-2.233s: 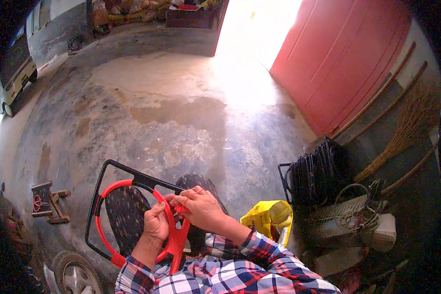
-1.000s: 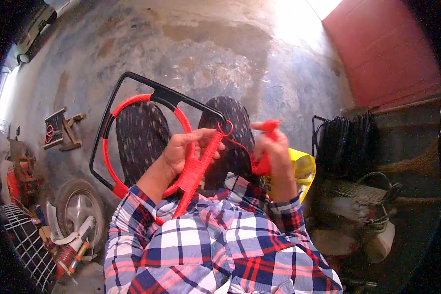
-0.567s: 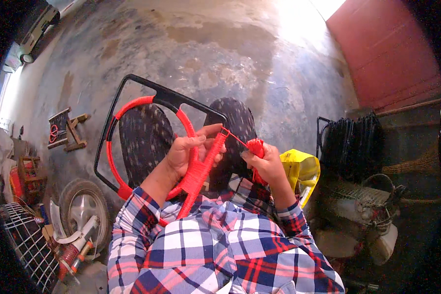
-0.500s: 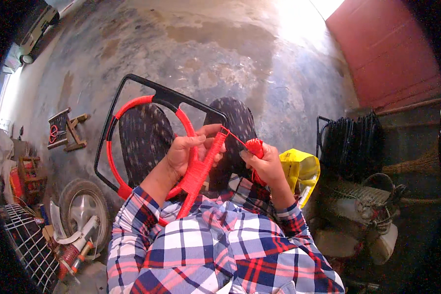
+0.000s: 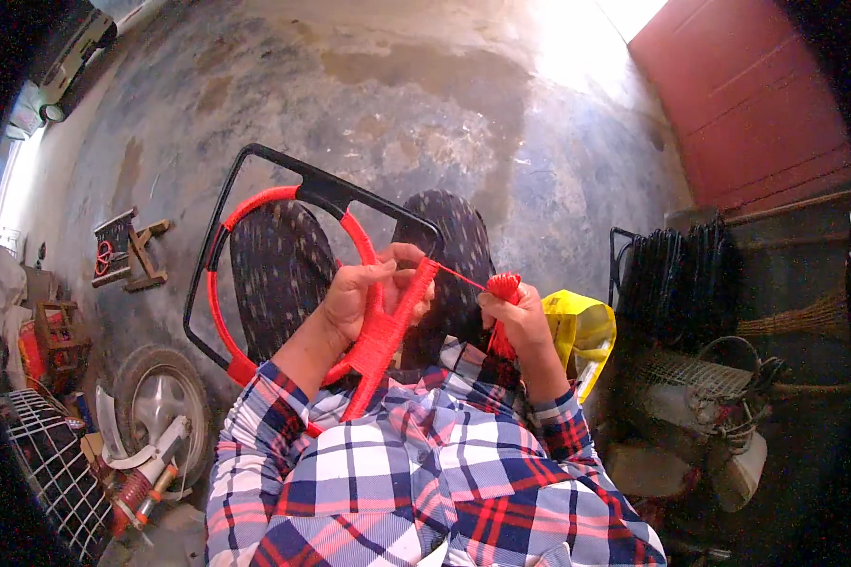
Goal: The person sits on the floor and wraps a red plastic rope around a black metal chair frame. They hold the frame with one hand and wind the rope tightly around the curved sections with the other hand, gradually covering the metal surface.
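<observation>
A black frame [image 5: 373,196] with rounded corners rests over my knees. Inside it sits a ring [image 5: 211,295] wrapped in red cord, with black stretches left bare. My left hand [image 5: 348,300] grips a red-wrapped bar [image 5: 384,342] that slants up to the frame's right corner; its fingers curl behind the bar and are partly hidden. To the right, my right hand [image 5: 523,319] is closed round a bundle of red cord [image 5: 504,285], whose loose part hangs below the fingers. A taut strand [image 5: 460,276] runs from the bar's upper end to this bundle.
A yellow bag [image 5: 584,331] lies beside my right forearm. Further right are a stack of black frames [image 5: 676,274], a broom [image 5: 799,315] and a wire basket [image 5: 676,375]. At left stand a wheel [image 5: 164,402], a wire rack [image 5: 55,463] and a small wooden stool [image 5: 142,255].
My right hand has moved slightly right and down with the bundle, and the strand is longer. Red cord now covers the dark patch at the bar's upper end. My left hand has hardly moved.
</observation>
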`<move>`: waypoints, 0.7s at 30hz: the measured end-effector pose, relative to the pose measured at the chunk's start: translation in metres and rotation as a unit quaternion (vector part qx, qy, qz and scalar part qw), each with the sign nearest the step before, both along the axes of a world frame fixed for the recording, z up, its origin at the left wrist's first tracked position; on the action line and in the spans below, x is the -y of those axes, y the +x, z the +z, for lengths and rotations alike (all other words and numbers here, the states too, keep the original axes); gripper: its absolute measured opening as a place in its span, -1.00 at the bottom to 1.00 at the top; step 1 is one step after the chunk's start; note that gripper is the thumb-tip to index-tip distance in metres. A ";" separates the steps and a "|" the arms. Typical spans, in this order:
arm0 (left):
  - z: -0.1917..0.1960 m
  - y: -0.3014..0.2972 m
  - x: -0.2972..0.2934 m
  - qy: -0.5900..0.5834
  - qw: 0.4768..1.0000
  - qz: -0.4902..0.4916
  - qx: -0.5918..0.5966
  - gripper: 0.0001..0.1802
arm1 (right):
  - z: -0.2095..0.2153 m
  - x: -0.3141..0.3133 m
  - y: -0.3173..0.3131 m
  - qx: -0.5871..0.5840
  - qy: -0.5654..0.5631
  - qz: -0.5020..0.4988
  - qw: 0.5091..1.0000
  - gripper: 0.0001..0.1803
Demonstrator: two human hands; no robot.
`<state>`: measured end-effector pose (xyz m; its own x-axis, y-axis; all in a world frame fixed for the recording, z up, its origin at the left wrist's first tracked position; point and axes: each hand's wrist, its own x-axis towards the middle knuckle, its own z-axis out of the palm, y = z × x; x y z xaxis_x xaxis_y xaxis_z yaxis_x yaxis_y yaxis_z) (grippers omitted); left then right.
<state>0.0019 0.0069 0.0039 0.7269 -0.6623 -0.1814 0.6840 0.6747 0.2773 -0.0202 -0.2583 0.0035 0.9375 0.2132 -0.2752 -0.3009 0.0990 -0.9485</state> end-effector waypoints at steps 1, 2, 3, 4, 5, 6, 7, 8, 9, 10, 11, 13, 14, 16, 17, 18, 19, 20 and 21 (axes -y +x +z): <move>0.000 0.000 0.000 0.000 1.000 0.003 0.000 -0.57 | 0.002 -0.001 -0.001 0.012 -0.028 0.000 1.000 -0.90; 0.001 0.000 0.000 -0.001 1.000 0.006 -0.001 -0.58 | 0.005 -0.004 -0.004 0.023 -0.056 0.000 0.998 -0.89; 0.002 0.003 0.002 -0.004 1.000 0.006 0.003 -0.60 | 0.010 -0.004 -0.004 0.038 -0.086 -0.002 0.996 -0.88; 0.002 0.003 0.002 -0.011 1.000 0.004 -0.003 -0.61 | 0.003 -0.001 -0.004 0.068 -0.085 0.017 0.994 -0.87; 0.001 -0.001 0.001 -0.018 1.000 0.002 -0.007 -0.61 | 0.004 -0.001 -0.009 0.090 -0.129 0.026 0.987 -0.86; 0.002 0.001 0.001 -0.022 1.000 -0.004 -0.001 -0.62 | 0.011 -0.007 -0.011 0.122 -0.171 0.029 0.977 -0.84; 0.005 0.001 0.001 0.007 1.000 0.003 -0.004 -0.62 | 0.019 -0.010 -0.009 0.157 -0.216 0.030 0.963 -0.83; 0.007 0.000 0.001 0.031 1.000 0.003 -0.004 -0.62 | 0.019 -0.011 -0.012 0.194 -0.253 0.035 0.947 -0.82; 0.007 0.001 0.002 0.056 0.998 0.016 0.005 -0.62 | 0.015 -0.010 -0.014 0.232 -0.286 0.040 0.929 -0.80; 0.008 0.000 0.002 0.058 0.998 0.020 -0.015 -0.61 | 0.012 -0.007 -0.016 0.240 -0.298 0.044 0.923 -0.80; 0.010 0.000 0.002 0.030 0.999 0.017 0.006 -0.55 | 0.013 -0.006 -0.014 0.245 -0.305 0.052 0.919 -0.80; 0.013 -0.002 0.000 0.056 0.998 0.016 0.011 -0.43 | 0.021 -0.007 -0.014 0.212 -0.263 0.043 0.940 -0.79; 0.012 0.002 0.001 0.041 0.999 0.011 0.013 -0.40 | 0.025 -0.005 -0.012 0.195 -0.240 0.040 0.950 -0.78; 0.006 0.003 -0.003 0.018 1.000 0.007 0.008 -0.32 | 0.015 -0.003 -0.012 0.152 -0.207 0.033 0.966 -0.75; 0.003 0.003 -0.005 0.022 1.000 0.006 0.020 -0.31 | 0.011 -0.002 -0.011 0.130 -0.189 0.030 0.973 -0.74; 0.001 0.004 -0.006 0.024 0.999 0.005 0.030 -0.29 | 0.012 -0.003 -0.012 0.136 -0.185 0.020 0.973 -0.73; 0.000 0.004 -0.007 0.027 0.999 0.004 0.041 -0.28 | 0.014 -0.005 -0.012 0.142 -0.180 0.010 0.973 -0.72; -0.001 0.004 -0.007 0.016 0.999 0.004 0.046 -0.29 | 0.015 -0.006 -0.013 0.148 -0.175 0.001 0.973 -0.71; 0.001 0.004 -0.007 0.004 0.999 0.005 0.052 -0.30 | 0.014 -0.005 -0.012 0.138 -0.162 0.004 0.977 -0.71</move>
<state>0.0056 0.0136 0.0045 0.7489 -0.6536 -0.1089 0.6441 0.6794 0.3515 -0.0324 -0.2535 0.0180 0.9841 0.1645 -0.0667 -0.0291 -0.2215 -0.9747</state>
